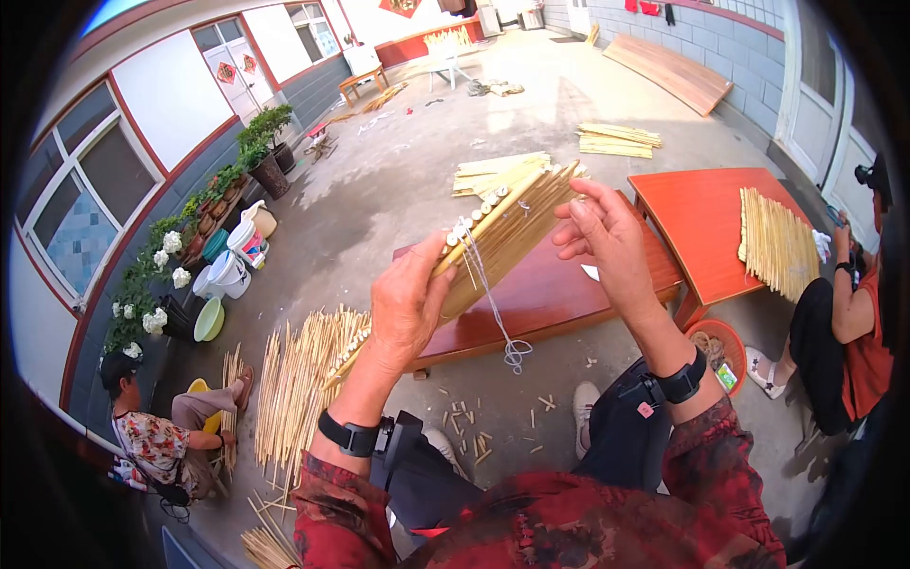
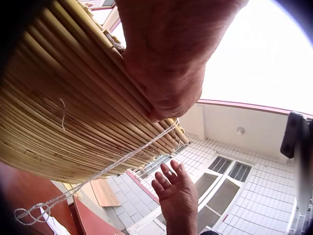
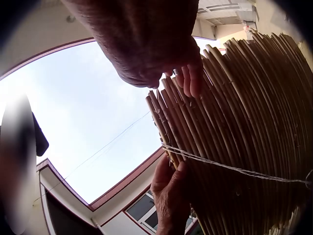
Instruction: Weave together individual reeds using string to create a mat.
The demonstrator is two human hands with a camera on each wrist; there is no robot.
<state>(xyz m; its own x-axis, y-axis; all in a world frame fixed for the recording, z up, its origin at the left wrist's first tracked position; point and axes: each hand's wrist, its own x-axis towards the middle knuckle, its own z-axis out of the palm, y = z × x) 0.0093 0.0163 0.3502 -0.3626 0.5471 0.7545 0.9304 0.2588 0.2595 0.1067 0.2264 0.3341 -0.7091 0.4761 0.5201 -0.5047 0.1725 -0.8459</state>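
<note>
A mat of pale plant stalks (image 1: pixel 517 237), bound side by side with string, is held up tilted over the red table (image 1: pixel 569 284). At its near left edge my left hand (image 1: pixel 406 296) grips the outer stalks between thumb and fingers. White string (image 1: pixel 486 289) hangs from that edge, ending in a tangled loop. My right hand (image 1: pixel 611 242) is raised by the mat's far right end, its fingers loosely bent and apart. In the right wrist view, those fingers (image 3: pixel 194 81) overlap the stalk ends. A ring shows on the right hand (image 2: pixel 180 196) in the left wrist view.
Long stalks (image 1: pixel 303 389) lie on the ground at left, with short offcuts (image 1: pixel 464 431) near my feet. A second table (image 1: pixel 697 228) at right bears another stalk mat (image 1: pixel 777 242). An orange basin (image 1: pixel 711 332) sits below it. One person (image 1: pixel 161 417) crouches left, another (image 1: pixel 844 332) sits right.
</note>
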